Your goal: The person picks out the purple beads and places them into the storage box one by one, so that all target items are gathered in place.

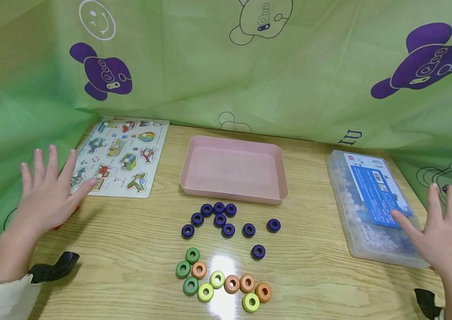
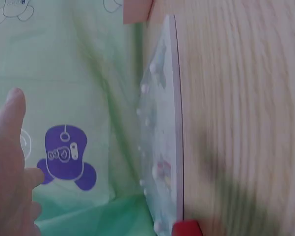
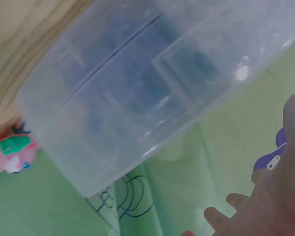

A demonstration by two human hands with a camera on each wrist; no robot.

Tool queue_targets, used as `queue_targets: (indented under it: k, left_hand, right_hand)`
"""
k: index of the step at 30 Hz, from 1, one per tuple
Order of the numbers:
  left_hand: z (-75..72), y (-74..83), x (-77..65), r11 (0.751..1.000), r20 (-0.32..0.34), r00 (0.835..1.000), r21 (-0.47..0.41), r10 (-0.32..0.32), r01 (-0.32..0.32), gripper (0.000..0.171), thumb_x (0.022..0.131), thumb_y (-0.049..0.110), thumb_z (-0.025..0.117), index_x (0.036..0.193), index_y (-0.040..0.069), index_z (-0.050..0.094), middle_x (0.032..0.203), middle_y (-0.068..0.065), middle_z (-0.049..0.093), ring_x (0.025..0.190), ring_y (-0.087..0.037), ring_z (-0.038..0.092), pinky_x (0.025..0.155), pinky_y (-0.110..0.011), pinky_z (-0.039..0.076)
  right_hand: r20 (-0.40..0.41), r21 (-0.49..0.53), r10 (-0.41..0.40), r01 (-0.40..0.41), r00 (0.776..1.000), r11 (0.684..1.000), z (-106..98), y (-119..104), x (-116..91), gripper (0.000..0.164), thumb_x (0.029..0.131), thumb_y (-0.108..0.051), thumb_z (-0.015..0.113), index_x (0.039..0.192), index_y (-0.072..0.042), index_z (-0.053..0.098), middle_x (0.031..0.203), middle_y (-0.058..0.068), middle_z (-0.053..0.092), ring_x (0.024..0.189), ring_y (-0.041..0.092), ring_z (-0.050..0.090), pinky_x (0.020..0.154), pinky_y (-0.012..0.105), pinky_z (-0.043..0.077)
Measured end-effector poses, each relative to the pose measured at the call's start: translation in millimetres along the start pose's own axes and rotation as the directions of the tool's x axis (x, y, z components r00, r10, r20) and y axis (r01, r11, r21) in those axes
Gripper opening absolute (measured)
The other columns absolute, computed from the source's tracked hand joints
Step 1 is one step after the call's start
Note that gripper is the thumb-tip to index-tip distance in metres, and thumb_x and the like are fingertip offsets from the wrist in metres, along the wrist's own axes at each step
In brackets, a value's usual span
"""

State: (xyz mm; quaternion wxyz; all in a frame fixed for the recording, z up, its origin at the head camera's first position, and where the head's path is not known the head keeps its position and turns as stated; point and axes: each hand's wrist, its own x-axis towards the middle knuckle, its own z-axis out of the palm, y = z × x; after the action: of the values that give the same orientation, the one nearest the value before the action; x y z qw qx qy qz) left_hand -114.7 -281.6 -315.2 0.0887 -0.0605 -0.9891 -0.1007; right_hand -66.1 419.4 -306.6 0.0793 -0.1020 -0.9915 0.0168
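Observation:
My left hand [image 1: 47, 195] is held up with fingers spread, overlapping the near left corner of a wooden knob puzzle board [image 1: 119, 155] in the head view; it holds nothing. My right hand [image 1: 446, 235], fingers also spread and holding nothing, is raised beside a clear plastic case [image 1: 374, 209] with a blue label. Between the hands stands a pink tray [image 1: 234, 171], its inside bare. In front of it lie several dark purple beads [image 1: 228, 230]. Nearer to me are green beads [image 1: 191, 286], orange beads [image 1: 232, 284] and yellow beads [image 1: 205, 292], all ring-shaped.
A green curtain [image 1: 194, 66] with purple bear prints hangs behind and along both sides of the wooden table [image 1: 130, 258]. A red object [image 2: 187, 228] peeks out by the puzzle board. A small pink and green toy [image 3: 14, 150] shows beside the case in the right wrist view.

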Motion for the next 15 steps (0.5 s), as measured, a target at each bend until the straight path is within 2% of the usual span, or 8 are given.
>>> queue_targets:
  k: [2, 5, 8, 10, 12, 15]
  left_hand:
    - [1.5, 5.2, 3.5, 1.000, 0.001, 1.000, -0.020, 0.022, -0.022, 0.073, 0.085, 0.047, 0.037, 0.135, 0.014, -0.004, 0.133, -0.008, -0.025, 0.114, -0.022, -0.031, 0.085, -0.045, -0.028]
    - [5.9, 14.5, 12.7, 0.992, -0.025, 0.996, -0.087, 0.085, -0.087, 0.072, 0.084, 0.044, 0.043, 0.136, 0.016, 0.003, 0.135, -0.006, -0.021, 0.118, -0.023, -0.026, 0.091, -0.046, -0.021]
    - [12.3, 24.7, 24.3, 0.965, -0.039, 0.989, -0.218, 0.143, -0.148, 0.069, 0.082, 0.040, 0.049, 0.136, 0.023, 0.010, 0.138, -0.002, -0.015, 0.122, -0.025, -0.015, 0.094, -0.055, -0.007]
    - [17.8, 31.5, 31.8, 0.929, -0.036, 0.986, -0.329, 0.165, -0.167, 0.066, 0.082, 0.037, 0.052, 0.135, 0.028, 0.014, 0.139, 0.003, -0.009, 0.124, -0.028, -0.005, 0.091, -0.061, 0.003]
    - [23.9, 39.3, 38.5, 0.884, -0.021, 0.985, -0.437, 0.173, -0.165, 0.063, 0.081, 0.035, 0.053, 0.133, 0.032, 0.018, 0.139, 0.008, -0.003, 0.124, -0.030, 0.006, 0.088, -0.064, 0.013]
    - [34.0, 52.1, 48.1, 0.810, -0.007, 0.980, -0.562, 0.201, -0.170, 0.059, 0.082, 0.032, 0.054, 0.132, 0.030, 0.024, 0.139, 0.008, 0.007, 0.121, -0.030, 0.020, 0.088, -0.056, 0.026]
  right_hand:
    - [-0.013, 0.003, -0.007, 0.007, 1.000, 1.000, -0.4, -5.8, 1.3, 0.094, 0.075, -0.056, 0.046, 0.132, -0.013, -0.015, 0.132, 0.011, -0.028, 0.117, 0.032, -0.026, 0.087, 0.060, -0.014]
    - [-0.035, 0.062, -0.031, 0.033, 0.999, 0.998, -1.9, -19.1, 3.8, 0.094, 0.075, -0.053, 0.050, 0.134, -0.014, -0.012, 0.135, 0.016, -0.022, 0.118, 0.040, -0.019, 0.087, 0.064, -0.005]
    - [-0.079, 0.168, -0.101, 0.113, 0.992, 0.979, -2.1, -35.6, 7.5, 0.091, 0.075, -0.044, 0.057, 0.136, -0.015, -0.003, 0.135, 0.025, -0.006, 0.117, 0.048, -0.004, 0.082, 0.067, 0.008]
    - [-0.098, 0.233, -0.169, 0.187, 0.981, 0.954, -1.5, -47.7, 10.6, 0.087, 0.074, -0.037, 0.062, 0.137, -0.014, 0.006, 0.130, 0.031, 0.009, 0.112, 0.051, 0.010, 0.077, 0.065, 0.019]
    - [-0.110, 0.276, -0.234, 0.256, 0.966, 0.926, -0.6, -60.3, 13.4, 0.083, 0.073, -0.032, 0.064, 0.136, -0.012, 0.013, 0.121, 0.033, 0.022, 0.102, 0.049, 0.027, 0.070, 0.061, 0.029]
    - [-0.090, 0.327, -0.315, 0.327, 0.945, 0.887, 1.8, -80.2, 15.7, 0.076, 0.074, -0.029, 0.064, 0.134, -0.008, 0.021, 0.107, 0.027, 0.036, 0.085, 0.039, 0.042, 0.060, 0.051, 0.039]
